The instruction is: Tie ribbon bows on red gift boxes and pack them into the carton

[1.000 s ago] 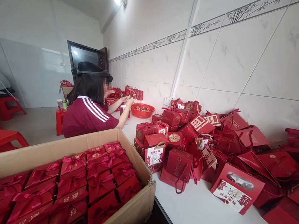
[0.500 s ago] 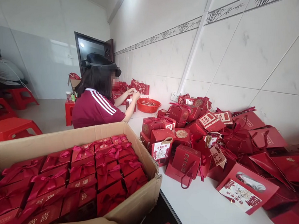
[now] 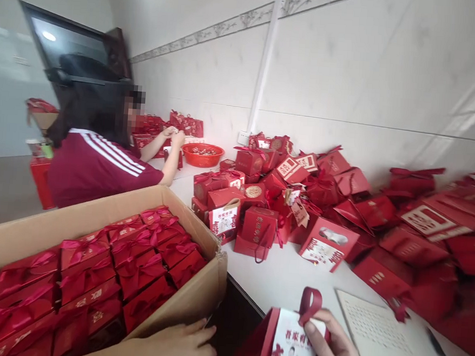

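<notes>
At the bottom edge, my right hand (image 3: 333, 347) grips a red gift box (image 3: 293, 347) near its top, thumb on the white printed front. A dark red ribbon loop (image 3: 311, 302) stands up from the box's top, by the thumb. My left hand (image 3: 177, 344) is open, fingers stretched out, in front of the near side of a large cardboard carton (image 3: 201, 284). Whether it touches the carton is unclear. Inside the carton, red boxes with ribbon bows (image 3: 125, 270) sit in rows. The lower part of the held box is cut off by the frame.
Many red gift boxes (image 3: 258, 231) are heaped on the white table (image 3: 283, 273) along the wall. A written notebook (image 3: 374, 323) and a pen (image 3: 439, 344) lie at right. Beyond the carton, a seated person (image 3: 100, 163) works beside a red basin (image 3: 202, 155).
My view has turned right, bringing the notebook into sight. Both my hands have come into the frame from below, the gift box showing more fully in the right one.
</notes>
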`<state>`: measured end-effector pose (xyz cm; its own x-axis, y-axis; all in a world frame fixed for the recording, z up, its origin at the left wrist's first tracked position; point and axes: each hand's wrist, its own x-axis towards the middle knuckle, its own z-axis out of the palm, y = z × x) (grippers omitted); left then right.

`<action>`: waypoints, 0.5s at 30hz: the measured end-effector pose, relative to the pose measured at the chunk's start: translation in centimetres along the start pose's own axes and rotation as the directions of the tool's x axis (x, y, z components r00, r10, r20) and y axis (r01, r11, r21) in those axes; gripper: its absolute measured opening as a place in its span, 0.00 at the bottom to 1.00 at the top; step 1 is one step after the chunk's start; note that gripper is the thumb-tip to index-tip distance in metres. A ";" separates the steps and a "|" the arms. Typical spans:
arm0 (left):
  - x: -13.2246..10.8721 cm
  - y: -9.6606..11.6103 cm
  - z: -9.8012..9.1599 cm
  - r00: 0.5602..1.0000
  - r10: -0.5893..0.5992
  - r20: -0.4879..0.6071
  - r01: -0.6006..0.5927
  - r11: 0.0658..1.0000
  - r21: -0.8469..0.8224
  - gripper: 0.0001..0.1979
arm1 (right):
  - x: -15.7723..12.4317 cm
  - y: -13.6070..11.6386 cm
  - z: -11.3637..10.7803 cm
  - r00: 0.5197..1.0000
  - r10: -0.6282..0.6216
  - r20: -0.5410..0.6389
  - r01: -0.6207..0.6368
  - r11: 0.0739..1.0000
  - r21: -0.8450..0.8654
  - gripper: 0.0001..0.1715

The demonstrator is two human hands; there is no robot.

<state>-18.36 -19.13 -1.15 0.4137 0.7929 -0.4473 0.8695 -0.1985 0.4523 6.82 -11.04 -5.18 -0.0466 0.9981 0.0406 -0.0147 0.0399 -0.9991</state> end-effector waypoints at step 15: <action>15.0 1.7 -7.1 0.563 0.407 -0.719 -0.510 0.856 0.085 0.11 | 7.2 0.6 3.4 0.782 -0.619 -0.074 0.585 0.769 -0.258 0.08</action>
<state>-12.56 -3.53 -1.60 0.3931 0.7801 0.4867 0.5562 -0.6232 0.5497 3.05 -3.99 -5.46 0.0464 0.7589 0.6495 0.2192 0.6266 -0.7478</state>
